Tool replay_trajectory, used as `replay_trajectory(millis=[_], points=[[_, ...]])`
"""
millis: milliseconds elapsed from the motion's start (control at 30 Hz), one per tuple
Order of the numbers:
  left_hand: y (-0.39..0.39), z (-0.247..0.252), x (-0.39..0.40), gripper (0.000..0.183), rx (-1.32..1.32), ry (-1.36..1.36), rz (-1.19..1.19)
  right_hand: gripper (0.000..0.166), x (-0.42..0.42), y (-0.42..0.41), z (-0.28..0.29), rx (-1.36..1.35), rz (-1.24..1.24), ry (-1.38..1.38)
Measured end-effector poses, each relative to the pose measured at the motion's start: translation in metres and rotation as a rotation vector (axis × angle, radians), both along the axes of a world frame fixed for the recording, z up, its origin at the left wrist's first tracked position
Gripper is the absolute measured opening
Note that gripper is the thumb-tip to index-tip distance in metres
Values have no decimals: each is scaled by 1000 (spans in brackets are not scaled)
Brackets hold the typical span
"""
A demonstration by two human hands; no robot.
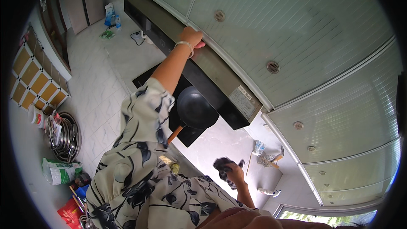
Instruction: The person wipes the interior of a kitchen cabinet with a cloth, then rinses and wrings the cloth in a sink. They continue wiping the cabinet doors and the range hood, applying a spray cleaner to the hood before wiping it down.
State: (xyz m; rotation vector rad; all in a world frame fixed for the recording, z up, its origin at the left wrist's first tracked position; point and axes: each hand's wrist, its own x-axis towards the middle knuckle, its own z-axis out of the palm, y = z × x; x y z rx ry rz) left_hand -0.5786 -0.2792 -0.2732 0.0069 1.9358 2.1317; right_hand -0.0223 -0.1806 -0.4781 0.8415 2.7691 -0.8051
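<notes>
My left hand, with a bangle at its wrist, reaches up to the seam between the range hood and the green cabinet front. Its fingers are curled at the cabinet's bottom edge, with the fingertips partly hidden. Lower down, my right hand holds a bunched dark patterned cloth above the pale countertop. Beneath the hood, a black wok with a wooden handle rests on the black cooktop.
Near the wall lie a wire rack with wooden-handled tools and a white bottle. At left are a round tray's metal dishes, a white-green bag and a red bag. A water bottle stands farther off.
</notes>
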Motion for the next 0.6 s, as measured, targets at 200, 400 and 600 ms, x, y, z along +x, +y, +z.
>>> replay_trajectory(millis=[200,400,600], points=[[10,16,-16,11,-243,64,55,31,77,-17,-26,-51,-311,152],[10,5,-41,22,-217,-3,42,32,74,-39,-35,-156,-236,236],[6,-6,-69,22,-246,-62,-61,31,53,-33,-31,-157,-165,289]])
